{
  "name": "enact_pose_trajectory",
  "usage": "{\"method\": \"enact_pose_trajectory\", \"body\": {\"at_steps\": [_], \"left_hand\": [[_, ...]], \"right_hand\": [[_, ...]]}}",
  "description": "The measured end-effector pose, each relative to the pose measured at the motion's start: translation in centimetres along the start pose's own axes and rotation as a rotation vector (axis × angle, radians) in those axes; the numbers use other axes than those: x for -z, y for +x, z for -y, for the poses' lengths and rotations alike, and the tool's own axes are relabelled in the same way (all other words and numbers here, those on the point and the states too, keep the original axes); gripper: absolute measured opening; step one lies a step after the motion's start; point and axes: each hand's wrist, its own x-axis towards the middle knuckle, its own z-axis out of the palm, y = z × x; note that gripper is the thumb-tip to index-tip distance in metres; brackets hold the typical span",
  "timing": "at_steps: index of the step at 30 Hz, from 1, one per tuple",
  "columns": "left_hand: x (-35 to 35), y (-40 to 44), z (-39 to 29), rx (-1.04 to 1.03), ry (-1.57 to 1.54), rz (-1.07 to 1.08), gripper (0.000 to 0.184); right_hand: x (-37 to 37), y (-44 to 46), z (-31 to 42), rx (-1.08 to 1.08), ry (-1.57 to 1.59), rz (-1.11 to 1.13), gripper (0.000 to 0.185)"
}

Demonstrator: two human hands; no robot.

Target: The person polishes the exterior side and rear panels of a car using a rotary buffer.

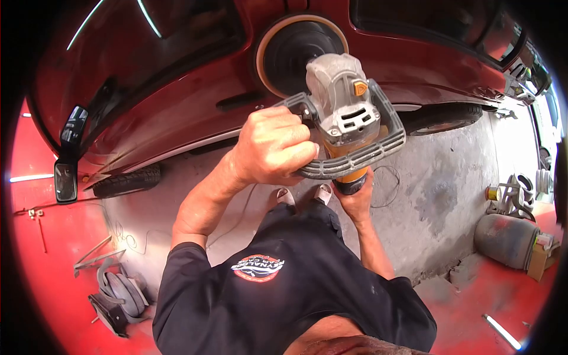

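Observation:
A dusty grey and yellow power polisher [346, 109] is held up against the side of a dark red car [201, 89]. Its round pad [296, 50], black with a tan rim, lies at the car's body between two windows and looks blurred. My left hand [275, 145] is closed round the left part of the black loop handle. Lower down, my right hand [357, 198] wraps the yellow and black rear end of the tool; some of its fingers are hidden behind the tool.
Car wheels [127, 180] show at left and right, and a side mirror [65, 180] juts out at left. Cables lie on the concrete floor [426, 189]. A grey tank [506, 241] stands at the right, with a cardboard box [539, 260]. Grey parts [123, 293] sit at lower left.

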Motion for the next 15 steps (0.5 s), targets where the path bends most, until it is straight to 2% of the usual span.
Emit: {"method": "enact_pose_trajectory", "body": {"at_steps": [4,5,8,9,12,15], "left_hand": [[-0.7,-1.1,-0.3,0.051,0.009,0.010,0.039],[-1.4,-1.9,-0.5,0.073,-0.002,0.012,0.039],[-4.1,-3.6,-0.9,0.123,-0.038,0.049,0.039],[-4.6,-4.1,-1.1,0.137,-0.040,0.071,0.039],[-5.6,-3.9,-2.3,0.174,-0.043,0.067,0.041],[-4.5,-3.2,-2.2,0.137,-0.014,0.067,0.042]], "right_hand": [[1.0,0.7,-1.1,-0.028,0.021,0.064,0.104],[1.2,0.4,-1.9,0.077,-0.060,0.044,0.106],[1.8,-1.2,-4.0,0.058,-0.112,0.071,0.107],[1.9,-1.7,-4.5,-0.032,-0.092,0.111,0.110],[3.3,-2.9,-5.0,-0.108,-0.082,0.164,0.110],[2.7,-2.8,-4.7,-0.063,-0.033,0.146,0.109]]}}
